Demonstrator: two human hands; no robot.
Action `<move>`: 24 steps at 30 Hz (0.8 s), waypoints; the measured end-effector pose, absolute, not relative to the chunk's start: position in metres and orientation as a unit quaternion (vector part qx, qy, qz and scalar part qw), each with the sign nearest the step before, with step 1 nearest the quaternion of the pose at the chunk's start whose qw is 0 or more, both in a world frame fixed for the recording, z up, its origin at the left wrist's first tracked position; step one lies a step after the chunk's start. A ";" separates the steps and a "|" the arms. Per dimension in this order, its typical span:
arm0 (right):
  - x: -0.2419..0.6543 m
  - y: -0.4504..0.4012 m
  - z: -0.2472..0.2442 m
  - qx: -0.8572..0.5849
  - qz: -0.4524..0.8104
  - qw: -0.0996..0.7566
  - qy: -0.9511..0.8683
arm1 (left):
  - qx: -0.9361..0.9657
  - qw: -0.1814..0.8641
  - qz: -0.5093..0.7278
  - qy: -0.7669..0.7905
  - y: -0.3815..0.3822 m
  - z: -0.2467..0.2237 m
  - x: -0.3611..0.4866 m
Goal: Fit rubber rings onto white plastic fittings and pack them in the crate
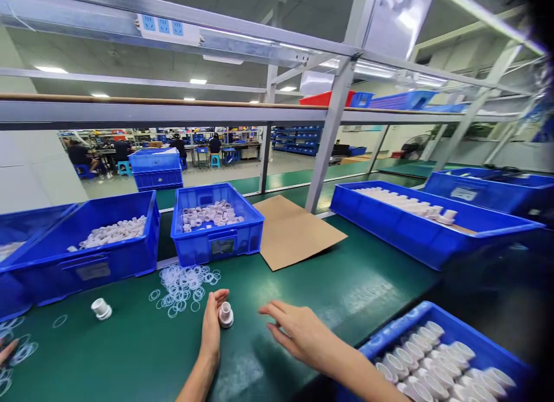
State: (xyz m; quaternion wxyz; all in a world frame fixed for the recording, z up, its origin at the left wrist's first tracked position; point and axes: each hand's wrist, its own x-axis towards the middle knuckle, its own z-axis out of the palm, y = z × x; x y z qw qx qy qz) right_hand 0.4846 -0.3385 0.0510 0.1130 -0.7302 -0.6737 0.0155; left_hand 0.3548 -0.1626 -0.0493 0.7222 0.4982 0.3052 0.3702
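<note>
On the green table a white flanged plastic pipe fitting (225, 315) stands upright with its wide collar down. My left hand (211, 327) is cupped along the left side of this fitting, fingers extended and not closed round it; whether the palm touches it I cannot tell. To the right, above the table, my right hand (294, 333) is open and empty, its fingers stretched toward the fitting. Beyond my left hand lies a loose pile of thin clear rings (186, 284). Another white fitting (101, 309) sits farther left, slightly tilted.
Blue bins (219, 243) of small white parts line the back left. Flat brown cardboard (298, 232) lies beside them. Right are a long blue bin (389, 235) and a nearer blue crate (372, 347) of fittings. Another person's hand (7, 351) shows at the left edge near rings.
</note>
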 end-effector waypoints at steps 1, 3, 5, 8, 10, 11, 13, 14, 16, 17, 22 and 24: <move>0.475 -0.321 0.050 -0.717 0.007 0.102 -0.690 | 0.490 0.729 0.370 0.303 -0.162 -0.049 0.355; 0.461 -0.290 0.043 -0.701 -0.004 0.083 -0.708 | 0.481 0.739 0.364 0.301 -0.160 -0.050 0.356; 0.452 -0.268 0.034 -0.697 -0.009 0.068 -0.713 | 0.474 0.747 0.357 0.300 -0.157 -0.051 0.356; 0.448 -0.257 0.025 -0.706 -0.011 0.053 -0.706 | 0.472 0.750 0.351 0.303 -0.155 -0.051 0.357; 0.455 -0.271 0.028 -0.720 -0.009 0.051 -0.692 | 0.480 0.743 0.355 0.301 -0.155 -0.050 0.356; 0.461 -0.286 0.033 -0.732 -0.008 0.054 -0.679 | 0.487 0.740 0.356 0.298 -0.155 -0.049 0.355; 0.479 -0.329 0.046 -0.768 -0.008 0.066 -0.637 | 0.503 0.733 0.352 0.294 -0.155 -0.048 0.354; 0.490 -0.357 0.053 -0.793 -0.012 0.074 -0.604 | 0.511 0.729 0.347 0.295 -0.155 -0.047 0.354; 0.514 -0.418 0.062 -0.845 -0.026 0.089 -0.527 | 0.527 0.720 0.337 0.300 -0.155 -0.048 0.354; 0.526 -0.449 0.063 -0.868 -0.035 0.090 -0.487 | 0.532 0.717 0.334 0.303 -0.156 -0.048 0.354; 0.571 -0.563 0.014 -0.958 0.027 0.101 -0.269 | 0.546 0.706 0.330 0.308 -0.157 -0.050 0.355; 0.575 -0.577 -0.016 -0.961 0.056 0.098 -0.253 | 0.546 0.707 0.324 0.313 -0.158 -0.049 0.353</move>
